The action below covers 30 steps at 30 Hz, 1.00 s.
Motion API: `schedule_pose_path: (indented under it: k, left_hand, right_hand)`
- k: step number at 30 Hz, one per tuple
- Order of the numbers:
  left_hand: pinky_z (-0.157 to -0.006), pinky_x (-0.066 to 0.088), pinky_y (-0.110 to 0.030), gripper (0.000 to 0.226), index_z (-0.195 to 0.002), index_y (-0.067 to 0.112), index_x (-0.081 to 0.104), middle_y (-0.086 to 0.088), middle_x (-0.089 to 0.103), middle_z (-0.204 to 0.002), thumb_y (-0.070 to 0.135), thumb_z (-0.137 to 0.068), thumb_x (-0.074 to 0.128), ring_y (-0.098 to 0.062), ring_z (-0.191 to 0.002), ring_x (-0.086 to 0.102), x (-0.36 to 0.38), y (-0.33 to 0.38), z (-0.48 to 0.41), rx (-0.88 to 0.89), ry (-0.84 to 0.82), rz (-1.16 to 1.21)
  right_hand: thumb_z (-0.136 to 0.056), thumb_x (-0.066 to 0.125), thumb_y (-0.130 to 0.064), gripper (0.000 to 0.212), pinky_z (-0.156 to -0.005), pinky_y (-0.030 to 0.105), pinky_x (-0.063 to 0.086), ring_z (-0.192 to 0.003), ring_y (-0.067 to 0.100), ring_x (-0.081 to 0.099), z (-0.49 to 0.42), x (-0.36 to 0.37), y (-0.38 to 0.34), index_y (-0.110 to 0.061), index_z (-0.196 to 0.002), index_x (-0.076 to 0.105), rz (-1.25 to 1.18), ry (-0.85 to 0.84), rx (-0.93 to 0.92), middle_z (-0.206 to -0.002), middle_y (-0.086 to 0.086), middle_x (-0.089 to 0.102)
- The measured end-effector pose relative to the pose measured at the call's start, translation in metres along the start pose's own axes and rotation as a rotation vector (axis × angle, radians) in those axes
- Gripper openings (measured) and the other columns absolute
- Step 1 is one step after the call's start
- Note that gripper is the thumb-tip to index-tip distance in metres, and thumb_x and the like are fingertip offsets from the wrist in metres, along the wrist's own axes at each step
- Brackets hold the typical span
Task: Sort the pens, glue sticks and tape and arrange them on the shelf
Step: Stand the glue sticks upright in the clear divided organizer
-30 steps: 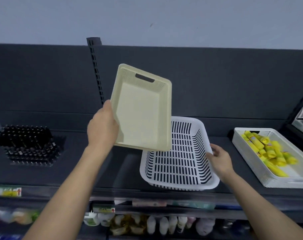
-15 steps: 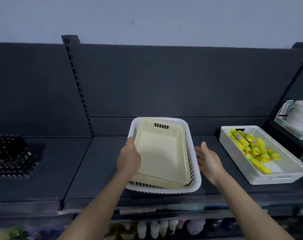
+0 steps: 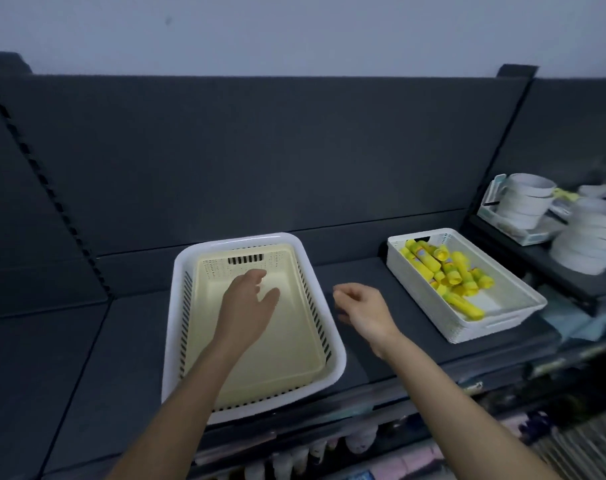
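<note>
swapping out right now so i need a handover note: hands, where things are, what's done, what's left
Left hand: open over the cream tray, holding nothing.
Right hand: loosely curled, empty, above the shelf.
Cream tray sits nested in the white slotted basket.
Done: yellow glue sticks lie in the white tray at right.
Left: white rolls, probably tape, at far right; pens not in view.

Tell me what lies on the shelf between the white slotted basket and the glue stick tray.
Head view: nothing stands there, only bare dark shelf, with the right hand over it, holding nothing.
</note>
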<state>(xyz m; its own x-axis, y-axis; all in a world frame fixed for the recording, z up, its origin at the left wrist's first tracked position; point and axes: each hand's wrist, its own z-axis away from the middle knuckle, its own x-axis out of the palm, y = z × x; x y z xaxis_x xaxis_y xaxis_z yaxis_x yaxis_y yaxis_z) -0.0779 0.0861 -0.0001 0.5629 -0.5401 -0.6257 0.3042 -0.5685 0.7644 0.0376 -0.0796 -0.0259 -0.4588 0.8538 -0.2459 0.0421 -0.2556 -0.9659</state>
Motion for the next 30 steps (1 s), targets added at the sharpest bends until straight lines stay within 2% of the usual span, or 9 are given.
schedule_pose_path:
  k: [2,5,11,15,18,21,23,27,30]
  left_hand:
    - [-0.087,0.041,-0.025,0.042,-0.13,0.014,0.053,0.001,0.057,-0.128,0.027,-0.091,0.06,-0.012,-0.107,0.056,0.019,0.017,-0.001,0.013,-0.047,0.054]
    - [-0.089,0.043,-0.026,0.042,-0.13,0.015,0.053,0.0,0.058,-0.124,0.029,-0.091,0.06,-0.012,-0.106,0.057,0.05,0.044,-0.002,0.072,-0.12,0.083]
    - [-0.088,0.043,-0.024,0.047,-0.134,0.014,0.049,-0.001,0.055,-0.127,0.033,-0.091,0.06,-0.011,-0.106,0.058,0.125,0.097,-0.008,0.125,-0.201,0.063]
    - [-0.086,0.041,-0.021,0.045,-0.13,0.014,0.053,-0.001,0.058,-0.123,0.031,-0.09,0.062,-0.009,-0.1,0.056,0.179,0.13,-0.008,-0.007,-0.245,0.14]
    - [-0.089,0.042,-0.024,0.045,-0.127,0.011,0.056,-0.003,0.06,-0.12,0.032,-0.088,0.065,-0.012,-0.102,0.056,0.219,0.147,-0.013,-0.097,-0.229,0.171]
    - [-0.082,0.038,-0.023,0.046,-0.128,0.011,0.052,-0.001,0.058,-0.118,0.032,-0.089,0.063,-0.011,-0.101,0.052,0.25,0.159,-0.014,-0.154,-0.205,0.161]
    - [-0.077,0.038,-0.022,0.032,-0.119,0.017,0.052,0.006,0.055,-0.109,0.027,-0.09,0.062,-0.01,-0.1,0.053,0.267,0.167,-0.011,-0.111,-0.218,0.136]
    - [-0.076,0.045,-0.024,0.021,-0.107,0.026,0.05,0.006,0.057,-0.105,0.015,-0.09,0.057,-0.014,-0.1,0.057,0.286,0.176,-0.009,-0.105,-0.214,0.12]
    - [-0.064,0.041,-0.012,0.023,-0.11,0.021,0.054,0.008,0.056,-0.101,0.012,-0.089,0.054,-0.009,-0.094,0.057,0.286,0.175,-0.012,-0.146,-0.216,0.078]
  right_hand:
    - [-0.091,0.058,-0.013,0.014,-0.083,0.041,0.054,-0.084,0.016,0.062,-0.005,-0.023,0.005,-0.012,-0.1,0.069,0.031,0.084,-0.007,-0.084,-0.005,0.065]
    - [-0.088,0.06,-0.01,0.013,-0.087,0.043,0.054,-0.081,0.016,0.062,-0.011,-0.067,0.014,-0.02,-0.088,0.068,0.084,0.173,-0.04,-0.08,-0.007,0.065]
    - [-0.089,0.057,-0.006,0.015,-0.079,0.04,0.052,-0.078,0.019,0.061,-0.027,-0.152,0.024,-0.017,-0.086,0.068,0.14,0.238,-0.07,-0.08,-0.001,0.066]
    - [-0.089,0.056,-0.007,0.017,-0.074,0.024,0.041,-0.089,0.024,0.064,-0.043,-0.213,0.036,-0.007,-0.099,0.07,0.504,0.238,-0.204,-0.092,0.005,0.07]
    - [-0.087,0.054,-0.006,0.022,-0.084,0.033,0.044,-0.099,0.032,0.061,-0.065,-0.256,0.047,-0.003,-0.103,0.069,0.76,0.239,-0.302,-0.104,0.015,0.068]
    - [-0.081,0.053,-0.006,0.018,-0.074,0.043,0.05,-0.09,0.041,0.059,-0.092,-0.287,0.065,0.002,-0.091,0.066,0.914,0.248,-0.284,-0.092,0.021,0.064]
    - [-0.079,0.056,-0.006,0.017,-0.067,0.044,0.05,-0.087,0.043,0.057,-0.105,-0.305,0.076,0.001,-0.093,0.062,0.994,0.279,-0.227,-0.092,0.021,0.06]
    - [-0.09,0.054,-0.022,0.023,-0.068,0.037,0.044,-0.089,0.038,0.057,-0.123,-0.325,0.086,-0.001,-0.1,0.054,0.882,0.144,-0.101,-0.096,0.021,0.059]
    - [-0.093,0.048,-0.017,0.02,-0.068,0.035,0.043,-0.093,0.037,0.059,-0.126,-0.324,0.087,-0.001,-0.104,0.053,0.82,0.093,-0.057,-0.097,0.019,0.063]
